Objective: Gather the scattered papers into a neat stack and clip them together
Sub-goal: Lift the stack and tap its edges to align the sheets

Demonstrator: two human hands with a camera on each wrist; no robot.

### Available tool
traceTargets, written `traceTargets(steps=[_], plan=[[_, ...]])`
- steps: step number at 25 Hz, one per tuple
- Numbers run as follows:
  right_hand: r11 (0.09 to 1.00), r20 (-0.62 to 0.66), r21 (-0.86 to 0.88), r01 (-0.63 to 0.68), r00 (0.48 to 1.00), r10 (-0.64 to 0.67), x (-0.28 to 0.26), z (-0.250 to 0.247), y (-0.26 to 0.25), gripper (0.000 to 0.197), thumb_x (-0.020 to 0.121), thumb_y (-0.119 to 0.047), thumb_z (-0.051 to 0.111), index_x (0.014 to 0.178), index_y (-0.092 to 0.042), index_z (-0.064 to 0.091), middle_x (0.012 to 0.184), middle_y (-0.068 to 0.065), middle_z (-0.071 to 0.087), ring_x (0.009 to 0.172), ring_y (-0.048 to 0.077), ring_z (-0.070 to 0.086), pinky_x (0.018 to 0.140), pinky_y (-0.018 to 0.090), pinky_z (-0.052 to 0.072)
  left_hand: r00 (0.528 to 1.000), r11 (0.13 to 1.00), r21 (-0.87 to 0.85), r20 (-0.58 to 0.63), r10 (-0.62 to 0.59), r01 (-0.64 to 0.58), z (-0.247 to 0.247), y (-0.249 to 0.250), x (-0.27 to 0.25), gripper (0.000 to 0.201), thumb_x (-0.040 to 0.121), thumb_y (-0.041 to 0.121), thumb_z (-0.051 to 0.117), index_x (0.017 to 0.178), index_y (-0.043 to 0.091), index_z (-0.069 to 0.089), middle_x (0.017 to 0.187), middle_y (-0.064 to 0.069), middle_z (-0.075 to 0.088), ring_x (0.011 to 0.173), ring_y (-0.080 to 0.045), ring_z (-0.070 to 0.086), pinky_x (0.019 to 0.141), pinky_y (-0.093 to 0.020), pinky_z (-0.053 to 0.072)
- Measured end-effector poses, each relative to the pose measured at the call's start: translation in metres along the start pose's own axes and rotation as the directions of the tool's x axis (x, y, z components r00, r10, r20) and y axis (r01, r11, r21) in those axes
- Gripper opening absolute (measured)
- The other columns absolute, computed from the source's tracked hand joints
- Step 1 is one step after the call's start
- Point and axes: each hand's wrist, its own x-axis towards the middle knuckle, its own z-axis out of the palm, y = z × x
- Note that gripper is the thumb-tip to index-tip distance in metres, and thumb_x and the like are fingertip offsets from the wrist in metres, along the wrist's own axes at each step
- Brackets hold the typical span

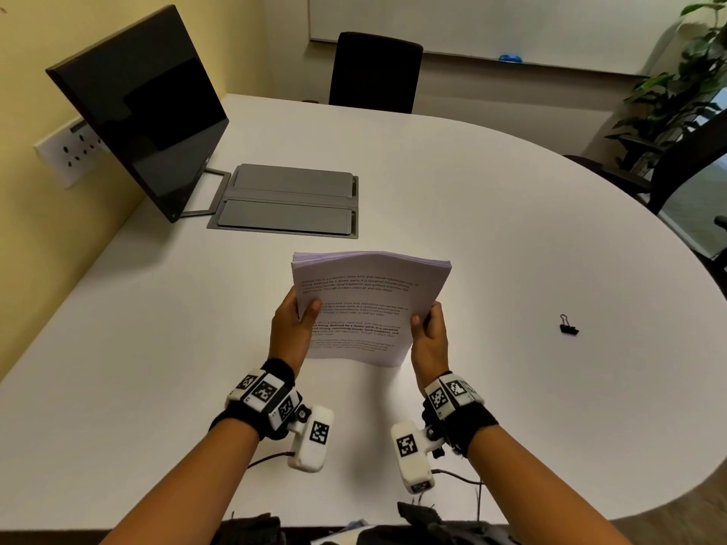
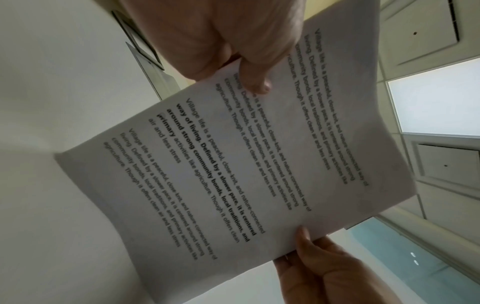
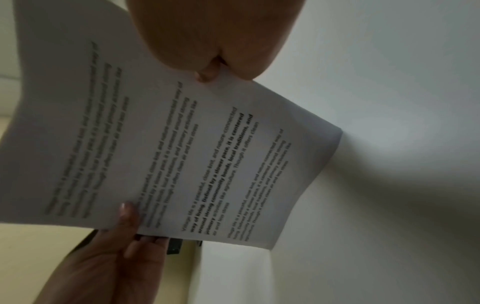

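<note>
Both thumbs press on the printed top sheet while the fingers curl behind, so the left hand point(image 1: 289, 332) and right hand point(image 1: 429, 332) grip the paper stack point(image 1: 366, 304) by its side edges, standing on its near edge on the table point(image 1: 511, 230). The binder clip point(image 1: 569, 326) lies well apart to the right, handles pointing far, so I judge the right hand nearer for fetching it.

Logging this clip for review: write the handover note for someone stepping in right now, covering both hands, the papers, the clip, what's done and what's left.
Left hand grips the paper stack at its left edge; right hand grips the right edge.
The stack stands upright with its lower edge at the white table, sheets gathered.
Binder clip lies untouched on the table, to the right.
Done: gathering.
Left: square the edges, fetch the clip, clamp it on.
</note>
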Motion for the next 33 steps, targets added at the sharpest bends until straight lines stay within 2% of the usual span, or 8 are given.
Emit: traceTargets(steps=[4, 12, 15, 18, 22, 24, 29, 33], plan=[[0.985, -0.010, -0.169, 0.035, 0.999, -0.037, -0.004, -0.002, 0.004, 0.026, 0.095, 0.000, 0.039, 0.113, -0.016, 0.050, 0.107, 0.002, 0.050, 0.096, 0.012, 0.051, 0.081, 0.019, 0.044, 0.999, 0.997, 0.064, -0.012, -0.034, 0.035, 0.000, -0.005, -0.004, 0.015, 0.094, 0.012, 0.049, 0.103, 0.022, 0.054, 0.091, 0.009, 0.063, 0.090, -0.021, 0.061, 0.075, -0.031, 0.050], [0.939, -0.057, -0.224, 0.262, 0.958, -0.281, 0.021, -0.014, -0.041, 0.017, 0.078, 0.004, 0.052, 0.078, -0.012, 0.053, 0.084, 0.008, 0.058, 0.074, 0.018, 0.053, 0.067, 0.027, 0.046, 0.998, 0.995, 0.087, 0.002, 0.055, -0.055, -0.030, 0.038, 0.023, 0.023, 0.081, 0.007, 0.066, 0.097, 0.020, 0.055, 0.093, 0.000, 0.068, 0.084, -0.015, 0.067, 0.087, -0.041, 0.054], [0.861, -0.001, -0.285, 0.421, 0.899, -0.439, 0.031, -0.018, -0.069, 0.016, 0.073, 0.003, 0.051, 0.077, -0.012, 0.056, 0.080, 0.004, 0.057, 0.072, 0.016, 0.052, 0.064, 0.029, 0.045, 0.994, 0.996, -0.014, -0.064, 0.089, -0.090, -0.042, 0.058, 0.034, 0.036, 0.083, 0.008, 0.065, 0.114, 0.017, 0.051, 0.102, -0.006, 0.065, 0.096, -0.022, 0.065, 0.088, -0.040, 0.054], [0.706, 0.080, -0.415, 0.574, 0.796, -0.600, 0.041, -0.017, -0.091, 0.020, 0.072, 0.013, 0.054, 0.078, -0.003, 0.064, 0.080, 0.002, 0.056, 0.071, 0.004, 0.046, 0.065, 0.010, 0.039, 0.930, 0.916, 0.233, -0.097, 0.355, -0.326, -0.049, 0.077, 0.033, 0.055, 0.082, 0.014, 0.068, 0.130, 0.017, 0.042, 0.129, 0.000, 0.056, 0.118, -0.011, 0.052, 0.099, -0.023, 0.042], [0.508, 0.193, -0.469, 0.722, 0.645, -0.739, 0.045, -0.006, -0.107, 0.017, 0.076, 0.011, 0.052, 0.078, 0.002, 0.066, 0.079, 0.013, 0.060, 0.073, 0.003, 0.045, 0.065, 0.003, 0.038, 0.799, 0.669, 0.489, 0.105, 0.592, -0.560, -0.032, 0.091, 0.028, 0.019, 0.086, 0.010, 0.062, 0.106, 0.008, 0.062, 0.096, -0.008, 0.069, 0.084, -0.016, 0.061, 0.076, -0.019, 0.054], [0.480, 0.226, -0.447, 0.755, 0.615, -0.756, 0.045, -0.003, -0.112, 0.014, 0.079, 0.007, 0.054, 0.081, 0.001, 0.066, 0.082, 0.013, 0.061, 0.074, 0.008, 0.050, 0.066, 0.011, 0.044, 0.802, 0.689, 0.482, 0.050, 0.596, -0.542, -0.024, 0.090, 0.028, 0.013, 0.086, 0.007, 0.060, 0.097, 0.003, 0.067, 0.084, -0.011, 0.070, 0.071, -0.017, 0.061, 0.063, -0.010, 0.049], [0.706, -0.020, -0.576, 0.411, 0.857, -0.515, 0.045, -0.018, -0.102, 0.062, 0.067, -0.023, 0.078, 0.122, -0.021, 0.049, 0.128, 0.004, 0.041, 0.118, 0.015, 0.039, 0.100, 0.034, 0.029, 0.903, 0.898, 0.346, -0.231, 0.363, -0.273, -0.023, 0.075, 0.033, 0.017, 0.084, 0.003, 0.061, 0.098, 0.002, 0.070, 0.086, -0.011, 0.070, 0.072, -0.023, 0.061, 0.058, -0.014, 0.046], [0.935, -0.186, -0.342, 0.097, 0.968, -0.168, 0.047, -0.036, -0.073, 0.076, 0.069, -0.019, 0.079, 0.131, -0.018, 0.034, 0.132, 0.006, 0.041, 0.126, 0.024, 0.037, 0.105, 0.043, 0.034, 0.944, 0.974, 0.162, -0.267, 0.196, -0.156, -0.031, 0.056, 0.038, 0.020, 0.083, 0.005, 0.063, 0.103, 0.005, 0.068, 0.091, -0.005, 0.067, 0.076, -0.026, 0.059, 0.069, -0.024, 0.047]])
